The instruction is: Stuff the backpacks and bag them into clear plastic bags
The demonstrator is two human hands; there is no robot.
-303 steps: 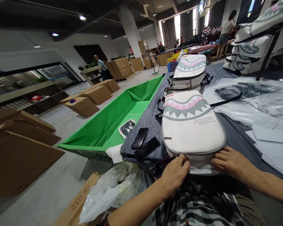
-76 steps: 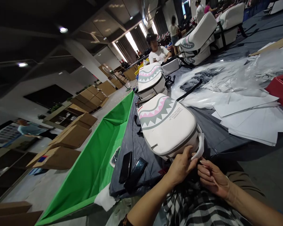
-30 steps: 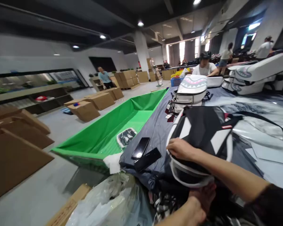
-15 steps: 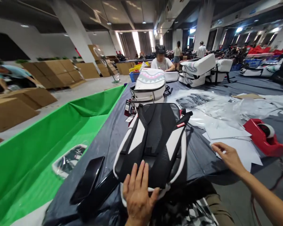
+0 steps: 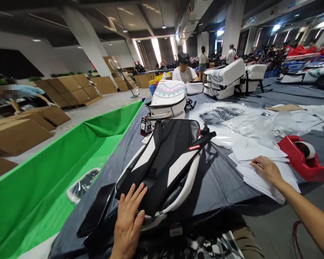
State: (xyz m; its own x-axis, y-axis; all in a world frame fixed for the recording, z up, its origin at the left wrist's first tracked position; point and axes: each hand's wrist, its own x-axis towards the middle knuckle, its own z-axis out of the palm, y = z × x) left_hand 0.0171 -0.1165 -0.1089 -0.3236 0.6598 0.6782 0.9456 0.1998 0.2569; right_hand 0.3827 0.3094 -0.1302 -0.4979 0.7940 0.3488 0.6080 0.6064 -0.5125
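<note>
Backpack (image 5: 164, 162): lies face down on the grey-covered table (image 5: 226, 180), black straps and white panels up, just ahead of the person
Long axis: runs away from the person, tilted slightly to the right, near end at the table edge
Left hand (image 5: 129, 219): flat on the near end of the backpack, fingers (image 5: 139, 192) spread and pointing up the pack, holding nothing
Right hand (image 5: 267, 169): well to the right, palm down on a stack of white paper sheets (image 5: 259, 176), fingers loosely together on the top sheet
Nearer hand: the left, already touching
Nearby: second backpack (image 5: 169, 99) beyond it, red tape dispenser (image 5: 302, 156) right of the sheets, two dark phones (image 5: 97, 212) left of the left hand
</note>
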